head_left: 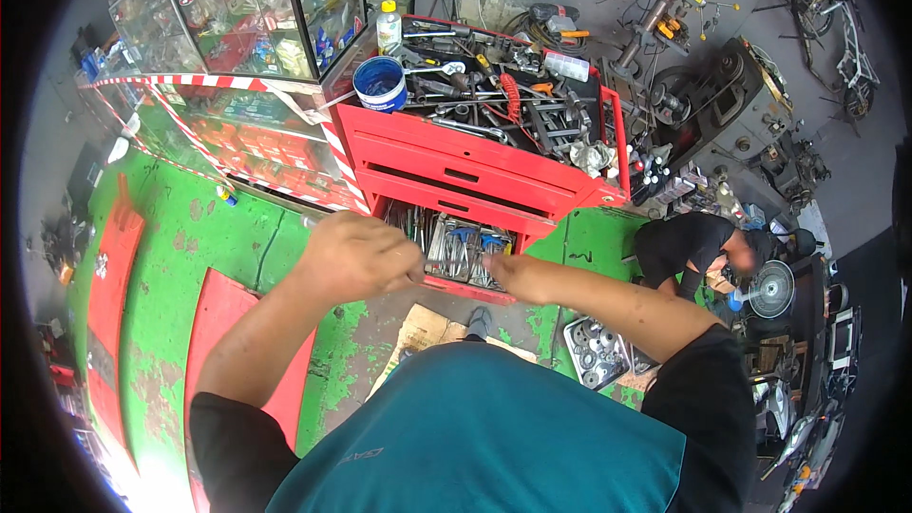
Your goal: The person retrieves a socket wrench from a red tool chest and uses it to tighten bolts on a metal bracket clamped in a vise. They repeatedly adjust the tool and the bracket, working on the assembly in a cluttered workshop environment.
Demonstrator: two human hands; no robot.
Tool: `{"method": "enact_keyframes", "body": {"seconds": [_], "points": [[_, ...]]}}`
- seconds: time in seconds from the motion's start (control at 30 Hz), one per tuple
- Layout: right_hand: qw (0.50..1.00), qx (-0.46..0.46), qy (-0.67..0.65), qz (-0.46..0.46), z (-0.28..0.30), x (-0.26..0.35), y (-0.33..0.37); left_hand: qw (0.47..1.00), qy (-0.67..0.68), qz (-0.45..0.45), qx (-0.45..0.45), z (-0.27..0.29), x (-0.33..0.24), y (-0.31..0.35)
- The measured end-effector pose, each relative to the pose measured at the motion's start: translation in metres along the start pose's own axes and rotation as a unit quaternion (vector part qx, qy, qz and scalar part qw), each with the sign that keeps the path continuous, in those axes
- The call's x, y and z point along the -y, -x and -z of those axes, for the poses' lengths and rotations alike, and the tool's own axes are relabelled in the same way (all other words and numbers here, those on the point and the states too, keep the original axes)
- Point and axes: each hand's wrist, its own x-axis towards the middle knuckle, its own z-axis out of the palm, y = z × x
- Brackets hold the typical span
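Both my hands are raised in front of an open drawer (pixel 427 283) of a red tool cabinet (pixel 456 157). My left hand (pixel 366 252) is closed in a fist, and a small pale tip (pixel 309 220) pokes out at its outer side; what it grips is mostly hidden. On the drawer's right side, my right hand (pixel 518 275) has its fingers closed in a pinch. Whatever lies between those fingers is too small to name. Metal hand tools (pixel 456 247) fill the drawer, some with blue handles, below and between my hands.
Loose tools, a blue tub (pixel 380 84) and a yellow-capped bottle (pixel 389 27) crowd the cabinet top. A glass display case (pixel 247 28) stands left. Red ramps (pixel 214 323) lie on the green floor. At right a person (pixel 689 247) crouches near a fan (pixel 769 288) and a parts tray (pixel 597 351).
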Motion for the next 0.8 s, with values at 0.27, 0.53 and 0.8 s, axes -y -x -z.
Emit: {"method": "enact_keyframes", "body": {"seconds": [0.27, 0.53, 0.8], "points": [[0.814, -0.05, 0.431, 0.387, 0.029, 0.006, 0.025, 0.983, 0.167, 0.07, 0.006, 0.013, 0.043, -0.006], [0.655, -0.363, 0.168, 0.641, 0.05, -0.014, -0.005, 0.819, 0.351, 0.4, -0.215, -0.033, 0.06, 0.051], [0.782, -0.246, -0.54, 0.189, -0.028, 0.013, -0.029, 0.828, 0.172, 0.449, -0.288, -0.053, 0.022, 0.065]]}}
